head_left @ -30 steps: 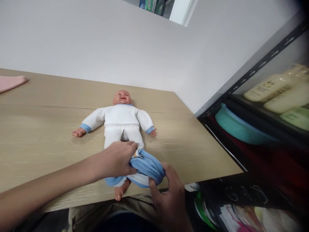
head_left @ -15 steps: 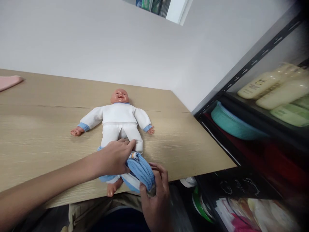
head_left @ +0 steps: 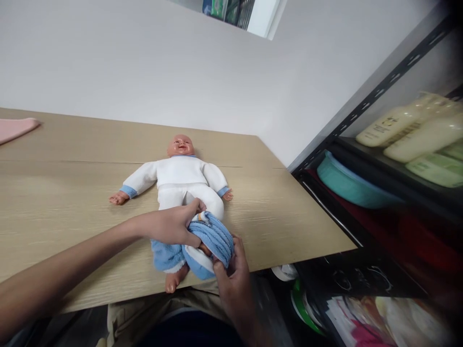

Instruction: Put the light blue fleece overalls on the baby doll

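Gripping bunched blue terry trousers (head_left: pixel 217 237) on legs of white-suited plastic baby doll (head_left: pixel 181 174): left hand (head_left: pixel 172 226) fingers clamped above, right hand (head_left: pixel 231 274) fingers clamped below, seemingly keeping fabric gathered.

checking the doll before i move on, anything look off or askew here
The blue trousers are bunched in a thick roll around the baby doll's lower legs; one bare foot sticks out near the table edge.

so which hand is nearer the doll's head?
Left. The left hand sits on the doll's thighs, fingers on the bunched blue trousers, below the head. The right hand holds the trousers lower down, by the table's near edge, farther from the head.
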Tool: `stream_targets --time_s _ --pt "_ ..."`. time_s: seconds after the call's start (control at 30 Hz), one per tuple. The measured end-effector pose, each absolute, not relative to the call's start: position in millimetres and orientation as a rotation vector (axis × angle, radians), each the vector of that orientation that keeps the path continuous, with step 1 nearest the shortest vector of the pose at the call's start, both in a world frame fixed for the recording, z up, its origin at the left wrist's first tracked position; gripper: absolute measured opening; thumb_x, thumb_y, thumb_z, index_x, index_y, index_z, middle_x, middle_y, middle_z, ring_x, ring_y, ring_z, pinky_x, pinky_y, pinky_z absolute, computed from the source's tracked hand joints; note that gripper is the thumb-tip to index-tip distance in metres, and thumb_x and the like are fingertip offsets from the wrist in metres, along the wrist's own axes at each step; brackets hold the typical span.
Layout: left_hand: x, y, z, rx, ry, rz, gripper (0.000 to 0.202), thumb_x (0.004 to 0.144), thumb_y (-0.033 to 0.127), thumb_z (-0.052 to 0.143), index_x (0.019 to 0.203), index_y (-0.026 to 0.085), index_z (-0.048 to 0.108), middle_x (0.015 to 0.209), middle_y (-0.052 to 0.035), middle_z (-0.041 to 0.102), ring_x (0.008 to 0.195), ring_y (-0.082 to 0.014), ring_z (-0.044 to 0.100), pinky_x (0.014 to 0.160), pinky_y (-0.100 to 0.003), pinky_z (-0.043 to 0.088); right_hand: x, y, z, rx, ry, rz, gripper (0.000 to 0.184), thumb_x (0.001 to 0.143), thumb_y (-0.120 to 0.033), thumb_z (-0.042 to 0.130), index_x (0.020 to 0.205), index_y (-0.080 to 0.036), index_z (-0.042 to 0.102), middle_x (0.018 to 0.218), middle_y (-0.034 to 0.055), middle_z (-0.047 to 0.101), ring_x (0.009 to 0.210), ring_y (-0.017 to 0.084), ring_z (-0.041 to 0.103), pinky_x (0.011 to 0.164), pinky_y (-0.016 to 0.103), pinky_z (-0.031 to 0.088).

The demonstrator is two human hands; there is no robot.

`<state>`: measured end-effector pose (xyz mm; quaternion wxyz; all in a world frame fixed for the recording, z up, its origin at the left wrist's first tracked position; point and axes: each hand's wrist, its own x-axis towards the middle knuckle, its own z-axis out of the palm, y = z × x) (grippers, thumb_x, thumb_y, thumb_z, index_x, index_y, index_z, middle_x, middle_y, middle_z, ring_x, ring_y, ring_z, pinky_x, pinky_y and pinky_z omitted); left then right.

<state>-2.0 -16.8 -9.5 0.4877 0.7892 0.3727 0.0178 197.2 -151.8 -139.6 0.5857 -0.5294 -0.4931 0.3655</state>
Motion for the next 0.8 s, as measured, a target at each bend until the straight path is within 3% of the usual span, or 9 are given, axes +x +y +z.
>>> stream_targets --time_s 0.23,0.4,0.5,0.63,0.8 --pt "-3.7 -19.2 -3.1 1.967 0.919 0.107 0.064 0.079 0.038 0.074 0.136 0.02 0.051 0.1 -0.0016 0.072 0.091 -0.0274 0.075 0.072 -0.032 0.056 196.6 -138.8 -137.3 -1.186 -1.259 0.819 0.051 0.092 -0.019 0.065 0.143 -0.023 0.062 0.127 0.0108 0.08 0.111 0.026 0.082 0.097 0.039 0.071" --pt "-3.4 -18.6 -6.6 1.944 0.882 0.098 0.069 0.078 0.039 0.074 0.14 0.02 0.049 0.102 -0.0014 0.071 0.092 -0.0265 0.075 0.071 -0.032 0.058 198.9 -148.6 -144.5 -1.335 -1.254 0.798 0.046 0.107 -0.029 0.06 0.152 -0.021 0.064 0.144 0.0157 0.078 0.128 0.031 0.081 0.105 0.045 0.072" --pt "-3.6 -18.8 -7.8 1.907 0.871 0.156 0.065 0.077 0.034 0.072 0.138 0.022 0.052 0.103 -0.0017 0.074 0.094 -0.0271 0.077 0.072 -0.031 0.06 200.1 -154.5 -152.3 -1.381 -1.23 0.712 0.055 0.103 -0.028 0.067 0.157 -0.022 0.062 0.152 0.0162 0.076 0.136 0.035 0.078 0.109 0.051 0.071" --pt "-3.6 -19.2 -7.9 1.84 0.847 0.153 0.075 0.075 0.034 0.073 0.144 0.019 0.048 0.107 -0.0046 0.076 0.101 -0.0299 0.077 0.081 -0.036 0.064 202.9 -151.8 -159.6 -1.267 -1.309 0.766 0.065 0.094 -0.023 0.074 0.158 -0.027 0.059 0.143 0.0141 0.079 0.126 0.035 0.083 0.103 0.053 0.074" --pt "-5.9 -14.8 -8.7 1.977 0.902 0.124 0.073 0.074 0.036 0.074 0.143 0.018 0.056 0.118 -0.0089 0.076 0.112 -0.0341 0.076 0.088 -0.039 0.063 203.8 -137.2 -154.9 -1.166 -1.22 0.818 0.063 0.092 -0.027 0.082 0.149 -0.025 0.054 0.136 0.0149 0.081 0.114 0.029 0.085 0.093 0.043 0.075"
